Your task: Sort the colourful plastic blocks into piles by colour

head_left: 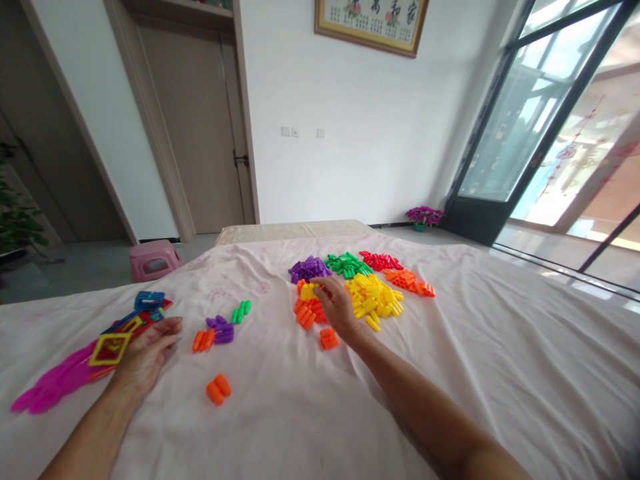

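My right hand (336, 307) pinches a yellow plastic building block (309, 291) between thumb and fingers, above a pile of orange blocks (306, 313). Just right of that hand lies a heap of yellow blocks (377, 297). Palm partly turned up, my left hand (150, 353) rests at the left with its fingers loosely stretched, and I see nothing held in it. Beside it are a yellow square frame (110, 349), a blue ribbed piece (149, 300) and a long magenta piece (63, 380). Between my hands sit a few purple (223, 331), orange (203, 341) and green blocks (241, 311).
Purple (310, 269), green (349, 265) and red piles (380, 261) line the far side, with more orange blocks (410, 281) to the right. A pale wrinkled cloth (500, 333) covers the surface. Beyond its left edge stands a pink stool (155, 261).
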Demonstrator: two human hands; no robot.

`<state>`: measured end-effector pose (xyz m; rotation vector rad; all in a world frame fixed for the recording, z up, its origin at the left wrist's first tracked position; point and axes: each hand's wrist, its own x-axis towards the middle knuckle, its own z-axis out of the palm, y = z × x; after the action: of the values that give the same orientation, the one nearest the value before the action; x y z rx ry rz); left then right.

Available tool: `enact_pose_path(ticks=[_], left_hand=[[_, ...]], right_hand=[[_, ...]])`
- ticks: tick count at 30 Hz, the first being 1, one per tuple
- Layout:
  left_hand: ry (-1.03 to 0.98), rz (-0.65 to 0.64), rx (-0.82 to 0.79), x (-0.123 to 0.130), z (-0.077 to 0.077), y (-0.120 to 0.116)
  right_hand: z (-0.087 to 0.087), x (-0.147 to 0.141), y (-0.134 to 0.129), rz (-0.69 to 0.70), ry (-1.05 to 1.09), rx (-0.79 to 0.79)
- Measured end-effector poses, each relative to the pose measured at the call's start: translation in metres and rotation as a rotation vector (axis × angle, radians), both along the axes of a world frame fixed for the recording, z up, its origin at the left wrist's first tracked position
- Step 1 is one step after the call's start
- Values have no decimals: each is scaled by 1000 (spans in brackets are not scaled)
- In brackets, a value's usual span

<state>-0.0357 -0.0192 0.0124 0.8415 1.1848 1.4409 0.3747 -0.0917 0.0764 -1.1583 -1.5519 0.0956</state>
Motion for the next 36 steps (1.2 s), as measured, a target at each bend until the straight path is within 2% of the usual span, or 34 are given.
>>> enact_pose_path(ticks=[5, 7, 9, 12, 15, 18, 24, 29, 32, 36], left_hand=[[-4, 29, -33, 0, 0, 1], [-11, 25, -45, 0, 0, 2], [-13, 18, -59, 0, 0, 1], [-2, 21, -65, 0, -1, 2], [9, 36, -66, -1, -1, 2], [21, 42, -62, -2, -4, 4], [14, 32, -60, -7, -8, 6], [-30, 20, -37, -2, -3, 2], [-39, -4, 5, 1, -1, -1], [68, -25, 55, 2, -3, -2]], right_hand=[[15, 111, 7, -450, 6, 52], [16, 151, 2, -604, -41, -11], [13, 184, -6, -744, -80, -148], [1, 218, -19, -855, -137, -378], [-12, 236, -28, -865, -267, -498], [-22, 244, -32, -838, -357, -535], [-35, 251, -33, -735, -340, -581], [-32, 245, -24, -835, -249, -454], [-21, 222, -13, -834, -198, -238], [-1, 160, -2, -623, -245, -31]])
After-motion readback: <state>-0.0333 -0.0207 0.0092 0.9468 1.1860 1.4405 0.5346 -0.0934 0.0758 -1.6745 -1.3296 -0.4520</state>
